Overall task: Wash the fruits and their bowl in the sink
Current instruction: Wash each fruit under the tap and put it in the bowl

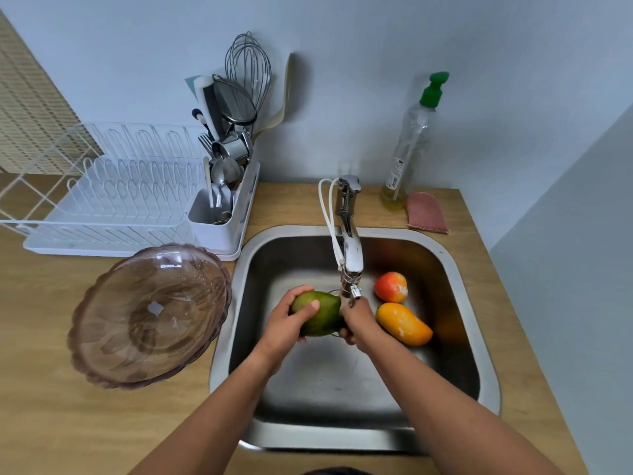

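Over the steel sink [459,303], just under the faucet spout [352,269], both hands hold a green mango [323,313]. My left hand [287,329] grips its left side with the thumb on top. My right hand [359,322] clasps its right end. A yellow-orange mango [404,323] and a red-orange round fruit [391,286] lie on the sink floor at the right. The translucent brownish bowl [102,330] sits tilted on the wooden counter left of the sink, with nothing inside it.
A white dish rack [113,207] with a utensil caddy [219,228] holding cutlery and a whisk stands at the back left. A soap bottle with a green pump [411,145] and a pink cloth [428,212] sit behind the sink. A wall closes the right side.
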`<act>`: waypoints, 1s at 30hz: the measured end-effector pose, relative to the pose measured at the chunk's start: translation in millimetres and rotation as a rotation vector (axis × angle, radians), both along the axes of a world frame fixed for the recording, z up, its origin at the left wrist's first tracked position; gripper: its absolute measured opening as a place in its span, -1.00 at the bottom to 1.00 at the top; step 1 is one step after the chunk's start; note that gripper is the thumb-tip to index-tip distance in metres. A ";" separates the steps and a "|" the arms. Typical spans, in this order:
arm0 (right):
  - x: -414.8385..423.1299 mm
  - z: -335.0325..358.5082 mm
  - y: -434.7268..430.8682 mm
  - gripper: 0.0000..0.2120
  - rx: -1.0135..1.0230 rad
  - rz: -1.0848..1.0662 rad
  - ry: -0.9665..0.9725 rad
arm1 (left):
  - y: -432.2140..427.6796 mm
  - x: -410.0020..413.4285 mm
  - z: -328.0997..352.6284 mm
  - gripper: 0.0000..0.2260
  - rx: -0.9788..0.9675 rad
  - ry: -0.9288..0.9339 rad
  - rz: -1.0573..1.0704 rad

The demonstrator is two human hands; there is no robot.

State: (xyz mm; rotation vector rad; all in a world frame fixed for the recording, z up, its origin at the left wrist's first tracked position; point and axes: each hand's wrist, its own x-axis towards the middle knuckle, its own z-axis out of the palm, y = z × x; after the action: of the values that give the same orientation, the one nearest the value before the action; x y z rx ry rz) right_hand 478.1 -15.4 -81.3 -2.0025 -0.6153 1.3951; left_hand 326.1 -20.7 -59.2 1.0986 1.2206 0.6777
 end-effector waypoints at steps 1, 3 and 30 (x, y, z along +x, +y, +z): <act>0.4 1.8 0.7 -0.82 -0.070 -0.060 0.104 | -0.4 -1.5 0.1 -0.75 0.019 -0.002 -0.017; 2.7 5.6 2.9 -0.82 -0.171 -0.071 0.254 | -1.9 -1.2 -0.2 -0.73 0.030 -0.033 -0.034; 46.6 -4.2 -49.3 -0.75 0.349 -0.053 -0.132 | 12.9 45.5 -8.6 -0.61 -0.415 -0.159 -0.142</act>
State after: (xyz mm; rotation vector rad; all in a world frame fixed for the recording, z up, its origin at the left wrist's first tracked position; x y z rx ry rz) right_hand 524.8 -64.8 -85.4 -1.8227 -0.7983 1.0462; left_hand 371.5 -7.8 -67.7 0.7606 1.0741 0.3725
